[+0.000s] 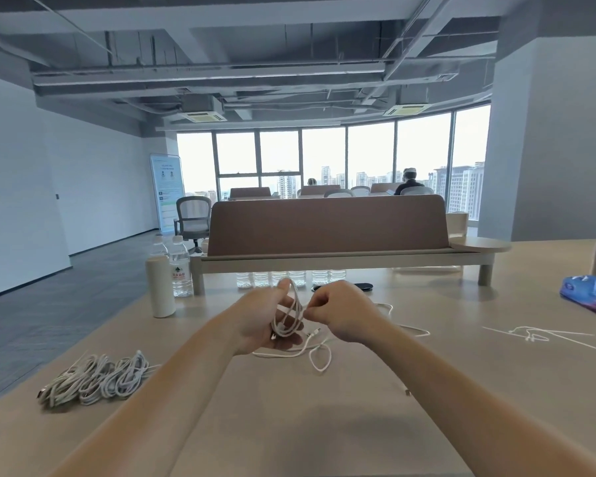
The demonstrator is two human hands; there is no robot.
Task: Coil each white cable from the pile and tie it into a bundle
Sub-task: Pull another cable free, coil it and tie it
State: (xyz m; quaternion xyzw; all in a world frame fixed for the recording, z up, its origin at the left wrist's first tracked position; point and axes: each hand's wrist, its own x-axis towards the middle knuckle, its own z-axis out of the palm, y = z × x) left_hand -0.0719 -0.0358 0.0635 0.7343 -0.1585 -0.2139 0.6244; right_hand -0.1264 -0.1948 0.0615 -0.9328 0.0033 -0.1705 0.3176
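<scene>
Loops of white cable [291, 318] sit gripped in the curled left hand [260, 320] over the middle of the table [289, 425], so the right hand [338, 313], pinching the strand beside them, can wind on the trailing tail.

Red Chinese characters beneath a green logo on the water bottle label [180, 274], too blurred to read. Small print on the far standing banner [167, 187], illegible.
</scene>
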